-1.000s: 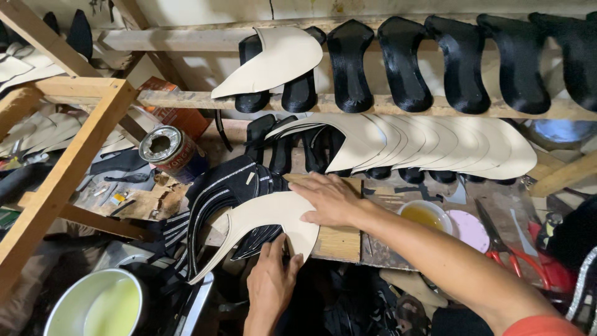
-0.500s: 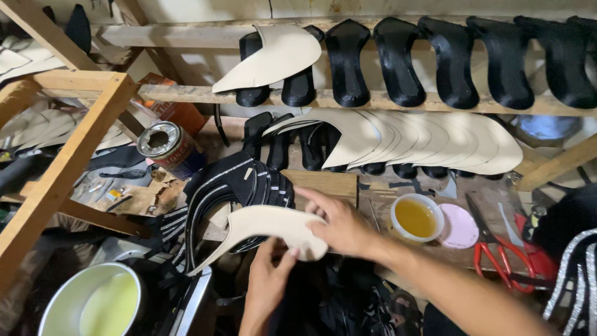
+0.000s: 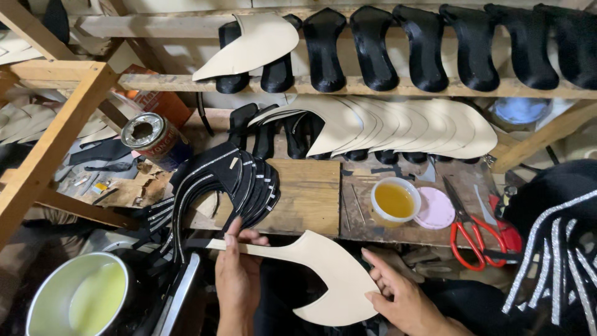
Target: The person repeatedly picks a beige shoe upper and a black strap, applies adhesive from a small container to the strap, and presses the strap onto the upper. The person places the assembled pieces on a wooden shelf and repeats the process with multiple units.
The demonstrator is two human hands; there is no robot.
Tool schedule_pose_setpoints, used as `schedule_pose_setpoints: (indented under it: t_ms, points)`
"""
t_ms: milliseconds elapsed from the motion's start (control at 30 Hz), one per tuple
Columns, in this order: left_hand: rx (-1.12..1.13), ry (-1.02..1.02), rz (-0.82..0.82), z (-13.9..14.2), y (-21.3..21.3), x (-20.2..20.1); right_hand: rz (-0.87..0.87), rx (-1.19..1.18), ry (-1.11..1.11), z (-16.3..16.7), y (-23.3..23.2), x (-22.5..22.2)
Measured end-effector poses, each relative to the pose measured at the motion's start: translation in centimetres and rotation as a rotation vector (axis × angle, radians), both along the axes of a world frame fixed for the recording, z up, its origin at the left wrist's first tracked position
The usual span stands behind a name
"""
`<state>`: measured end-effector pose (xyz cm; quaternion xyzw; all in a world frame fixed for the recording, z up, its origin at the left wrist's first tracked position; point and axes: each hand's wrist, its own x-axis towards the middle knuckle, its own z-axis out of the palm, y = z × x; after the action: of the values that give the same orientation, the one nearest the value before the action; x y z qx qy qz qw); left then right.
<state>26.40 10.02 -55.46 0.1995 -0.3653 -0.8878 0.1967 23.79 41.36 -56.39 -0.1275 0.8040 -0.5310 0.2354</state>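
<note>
A cream, curved shoe-upper piece (image 3: 317, 267) with a long thin strap is held low in the view, in front of the workbench. My left hand (image 3: 239, 274) pinches its narrow strap end. My right hand (image 3: 401, 295) supports the wide pointed end from beneath, fingers spread along its edge. Just above my left hand lies a fanned stack of black curved pieces with white edging (image 3: 230, 180) on a wooden board (image 3: 311, 193).
A small tub of yellow glue (image 3: 395, 200) with a pink lid (image 3: 435, 208) and red-handled scissors (image 3: 469, 233) lie at right. Cream pieces (image 3: 404, 127) and black shoe forms (image 3: 429, 46) fill the racks behind. A tin can (image 3: 146, 134) and a metal pot (image 3: 78, 298) are at left.
The cream piece has come off the board and down toward me. My right hand has slid from on top of it to under its wide end; the view has shifted.
</note>
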Motion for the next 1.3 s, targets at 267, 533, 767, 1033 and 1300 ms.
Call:
schedule_pose_setpoints:
  t_ms: [267,533,767,1033,1300]
  points:
    - [0.019,0.109,-0.184,-0.6,5.8,1.3,-0.062,0.333,0.811,4.9,3.7,-4.9]
    - [0.002,0.010,-0.417,-0.6,10.5,1.8,0.120,0.752,0.838,5.4,3.3,-10.8]
    - [0.069,0.011,-0.501,-2.0,11.1,1.2,-0.007,0.430,1.034,3.4,5.0,-10.0]
    - [0.045,0.022,-0.547,-0.6,13.7,0.7,-0.016,0.325,0.865,5.7,6.3,-9.2]
    - [-0.065,-0.060,-0.653,-0.2,15.5,0.9,0.050,-0.015,0.804,5.9,4.9,-5.1]
